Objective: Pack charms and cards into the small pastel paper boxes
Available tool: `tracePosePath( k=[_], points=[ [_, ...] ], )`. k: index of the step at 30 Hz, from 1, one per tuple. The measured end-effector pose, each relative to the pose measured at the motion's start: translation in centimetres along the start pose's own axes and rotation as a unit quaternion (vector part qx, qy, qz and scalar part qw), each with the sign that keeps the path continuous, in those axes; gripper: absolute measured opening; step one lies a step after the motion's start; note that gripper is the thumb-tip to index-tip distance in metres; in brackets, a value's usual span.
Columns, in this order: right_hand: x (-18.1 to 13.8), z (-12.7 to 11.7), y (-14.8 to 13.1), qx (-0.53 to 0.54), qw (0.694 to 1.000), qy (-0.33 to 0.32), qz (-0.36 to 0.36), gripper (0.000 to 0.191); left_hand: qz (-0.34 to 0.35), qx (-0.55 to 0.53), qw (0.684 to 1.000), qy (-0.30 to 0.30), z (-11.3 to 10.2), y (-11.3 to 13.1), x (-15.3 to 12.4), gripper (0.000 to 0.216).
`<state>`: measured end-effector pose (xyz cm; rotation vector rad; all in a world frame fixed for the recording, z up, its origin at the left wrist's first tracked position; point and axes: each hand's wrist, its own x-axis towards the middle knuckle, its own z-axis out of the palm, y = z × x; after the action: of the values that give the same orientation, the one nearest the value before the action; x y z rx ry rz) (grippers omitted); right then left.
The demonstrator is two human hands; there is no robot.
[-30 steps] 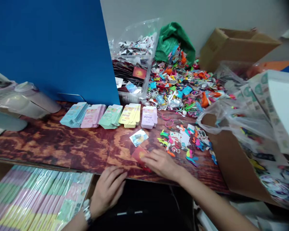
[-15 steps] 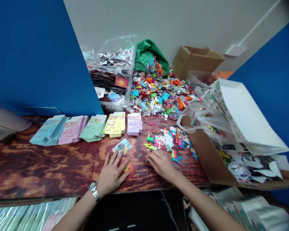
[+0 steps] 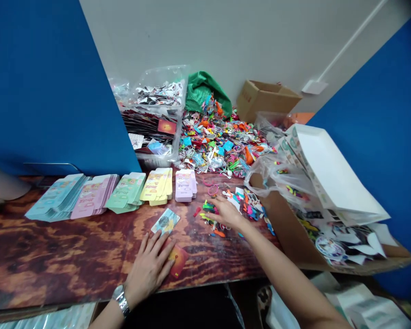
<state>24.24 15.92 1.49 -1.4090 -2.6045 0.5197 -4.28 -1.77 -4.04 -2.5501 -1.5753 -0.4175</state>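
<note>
My left hand (image 3: pixel 150 267) lies flat on the wooden table (image 3: pixel 55 256), fingers spread, partly covering a red card (image 3: pixel 178 260). Just beyond its fingertips lies a light blue picture card (image 3: pixel 165 222). My right hand (image 3: pixel 228 213) reaches forward over a small scatter of colourful little pieces (image 3: pixel 246 203), palm down with fingers extended, touching them. I see nothing held in either hand.
Five fanned stacks of pastel flat cartons (image 3: pixel 106 194) line the table's back. Behind them stand a clear bin of cards (image 3: pixel 154 123), a big heap of colourful trinkets (image 3: pixel 222 141), a green bag (image 3: pixel 202 89) and a cardboard box (image 3: pixel 265 98). An open box with plastic bags (image 3: pixel 315 214) sits at right.
My left hand came up from below the table edge onto the red card. My right hand left the red card and moved forward into the scattered small pieces. The view shifted right.
</note>
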Motion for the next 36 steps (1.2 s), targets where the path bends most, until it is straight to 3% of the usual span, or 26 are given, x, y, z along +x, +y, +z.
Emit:
tracePosePath(
  k=[4, 9, 20, 29, 36],
  points=[
    [0.6, 1.2, -0.9, -0.015, 0.999, -0.007, 0.031, 0.063, 0.0, 0.002, 1.0, 0.001, -0.1, 0.1, 0.0, 0.05],
    [1.2, 1.8, -1.4, 0.024, 0.999, -0.011, 0.028, 0.009, -0.001, 0.004, 1.0, -0.001, -0.1, 0.0, 0.1, 0.05],
    [0.6, -1.4, 1.8, 0.164, 0.982, 0.072, 0.053, 0.025, -0.013, -0.016, 1.0, 0.003, -0.2, 0.1, 0.0, 0.048],
    [-1.5, -2.6, 3.8, 0.092, 0.99, 0.077, 0.069, 0.016, -0.011, -0.022, 1.0, 0.002, 0.1, 0.0, 0.0, 0.047],
    [-1.1, -1.1, 5.2, 0.036, 0.995, 0.044, 0.085, 0.011, 0.005, 0.008, 1.0, 0.015, 0.5, -0.2, -0.1, 0.05]
  ],
)
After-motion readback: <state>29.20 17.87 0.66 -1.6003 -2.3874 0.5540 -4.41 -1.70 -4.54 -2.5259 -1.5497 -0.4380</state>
